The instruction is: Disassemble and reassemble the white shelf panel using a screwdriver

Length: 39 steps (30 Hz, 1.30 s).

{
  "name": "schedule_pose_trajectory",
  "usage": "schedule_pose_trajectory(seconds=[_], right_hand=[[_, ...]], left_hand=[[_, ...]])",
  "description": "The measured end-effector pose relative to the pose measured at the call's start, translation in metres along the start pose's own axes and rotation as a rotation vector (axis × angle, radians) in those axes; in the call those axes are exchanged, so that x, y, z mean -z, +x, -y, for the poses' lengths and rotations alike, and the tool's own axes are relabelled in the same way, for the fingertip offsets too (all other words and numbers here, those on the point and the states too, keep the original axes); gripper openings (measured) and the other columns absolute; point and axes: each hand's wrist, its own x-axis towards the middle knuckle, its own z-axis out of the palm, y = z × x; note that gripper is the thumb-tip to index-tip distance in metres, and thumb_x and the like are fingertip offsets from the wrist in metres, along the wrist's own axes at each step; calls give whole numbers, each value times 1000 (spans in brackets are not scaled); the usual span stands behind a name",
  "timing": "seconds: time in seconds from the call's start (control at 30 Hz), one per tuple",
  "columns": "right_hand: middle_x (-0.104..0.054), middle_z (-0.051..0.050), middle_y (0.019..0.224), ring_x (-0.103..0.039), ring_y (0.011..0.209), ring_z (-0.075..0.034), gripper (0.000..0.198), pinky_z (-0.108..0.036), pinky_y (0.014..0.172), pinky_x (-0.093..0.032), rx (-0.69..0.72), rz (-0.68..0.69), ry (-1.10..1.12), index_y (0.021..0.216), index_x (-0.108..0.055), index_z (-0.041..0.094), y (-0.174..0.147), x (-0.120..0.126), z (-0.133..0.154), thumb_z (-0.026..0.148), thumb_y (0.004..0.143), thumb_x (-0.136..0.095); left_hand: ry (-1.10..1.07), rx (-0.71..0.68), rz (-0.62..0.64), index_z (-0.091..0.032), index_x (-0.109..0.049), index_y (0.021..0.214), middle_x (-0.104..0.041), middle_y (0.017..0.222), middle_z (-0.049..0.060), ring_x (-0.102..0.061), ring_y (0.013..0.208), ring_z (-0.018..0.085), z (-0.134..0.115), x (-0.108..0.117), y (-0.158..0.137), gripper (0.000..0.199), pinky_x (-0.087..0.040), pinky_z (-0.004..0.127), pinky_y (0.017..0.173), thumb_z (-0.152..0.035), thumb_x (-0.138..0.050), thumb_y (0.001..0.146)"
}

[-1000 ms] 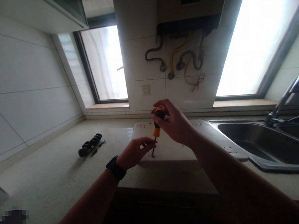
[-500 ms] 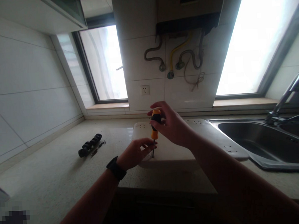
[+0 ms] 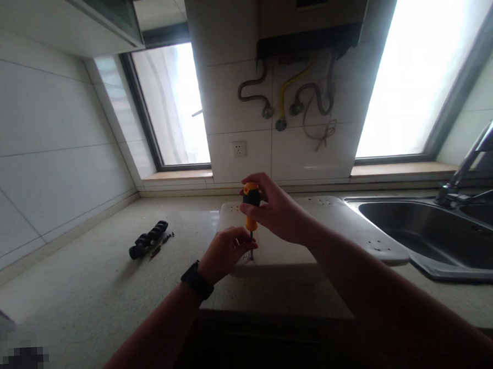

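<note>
1. With 12 o'clock at the back wall, the screwdriver [image 3: 251, 197] stands nearly upright at the centre, its tip on the near-left corner of the white panel [image 3: 283, 252].
2. The right hand's [image 3: 275, 209] fingers curl around the handle; the left hand's [image 3: 225, 253] fingertips pinch the thin shaft near its lower end.
3. The panel's front edge runs just beyond the tip at 6 o'clock, and a strip of counter [image 3: 91, 303] separates it from the counter's front edge.
4. At 9 o'clock a wide stretch of counter gives elbow room; at 3 o'clock, the panel's far end meets the sink [image 3: 422, 227].
5. Between 9 and 10 o'clock lie a ridged black object [image 3: 149, 240] and small dark bits.
6. The handle is orange and black, the panel smooth and round-cornered with small holes, the counter speckled, the sink metal.
</note>
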Motion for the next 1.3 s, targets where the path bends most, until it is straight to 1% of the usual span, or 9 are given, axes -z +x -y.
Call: schedule_pose_trajectory(seconds=[0.13, 0.23, 0.33, 0.43, 0.53, 0.8, 1.0, 1.17, 1.3], right_hand=[[-57, -4, 108, -58, 90, -17, 42, -31, 75, -51, 50, 21, -44, 126, -52, 25, -2, 1, 4, 30, 87, -64], [-54, -3, 103, -56, 85, -14, 45, -29, 72, -50, 65, 21, -41, 130, -52, 26, -2, 2, 5, 22, 87, -59], [-55, -2, 99, -56, 85, -15, 49, -28, 70, -50, 60, 23, -13, 132, -51, 26, -3, 2, 4, 18, 84, -57], [-60, -4, 105, -59, 90, -16, 56, -29, 73, -52, 41, 49, 68, 134, -48, 24, -4, 3, 2, 14, 80, -58], [-63, -8, 113, -63, 96, -19, 56, -33, 80, -54, 8, 48, 131, 129, -47, 21, -5, 4, 2, 11, 75, -58], [-62, -12, 120, -64, 101, -21, 50, -38, 87, -54, -18, 64, 162, 126, -47, 19, -2, 1, 7, 11, 77, -54], [-60, -8, 115, -61, 93, -19, 52, -37, 82, -52, 35, 94, -7, 136, -46, 22, -1, -1, 9, 22, 86, -60], [-59, -5, 105, -59, 89, -18, 54, -36, 78, -51, 60, 87, -78, 137, -47, 25, -1, -3, 9, 23, 86, -64], [-63, -6, 108, -61, 93, -18, 56, -35, 79, -52, 73, 92, -13, 138, -44, 26, 1, -6, 8, 18, 86, -62]], left_hand=[[91, -72, -78, -20, -66, 83, -63, 80, 1, -54, 69, 14, 2, -6, -2, 21, -44, 28, 65, -38, -75, 84], [95, -75, -69, -20, -65, 88, -64, 81, 1, -56, 69, 14, 1, -6, -2, 20, -45, 28, 65, -38, -73, 86], [32, -44, 17, -20, -68, 97, -71, 93, 4, -63, 80, 17, -3, -2, -2, 23, -49, 30, 72, -39, -73, 86], [-64, -23, 168, -20, -69, 109, -74, 111, 7, -68, 94, 20, -6, 4, -1, 25, -51, 33, 81, -35, -70, 89], [-149, -3, 246, -20, -70, 114, -76, 107, 7, -70, 95, 20, -5, 6, 0, 24, -51, 34, 86, -30, -65, 93], [-116, 34, 123, -19, -76, 93, -77, 92, 4, -69, 88, 20, 5, -1, 1, 17, -51, 32, 82, -33, -75, 84], [-138, 59, 47, -17, -63, 75, -75, 86, 3, -67, 81, 18, 7, -4, -1, 28, -49, 29, 74, -38, -81, 78], [-71, 57, -3, -17, -58, 71, -62, 66, -3, -52, 61, 12, 9, -8, -1, 37, -40, 25, 58, -45, -82, 76], [-27, 68, -49, -17, -59, 72, -56, 63, -5, -46, 56, 10, 10, -10, -1, 41, -35, 25, 54, -51, -83, 72]])
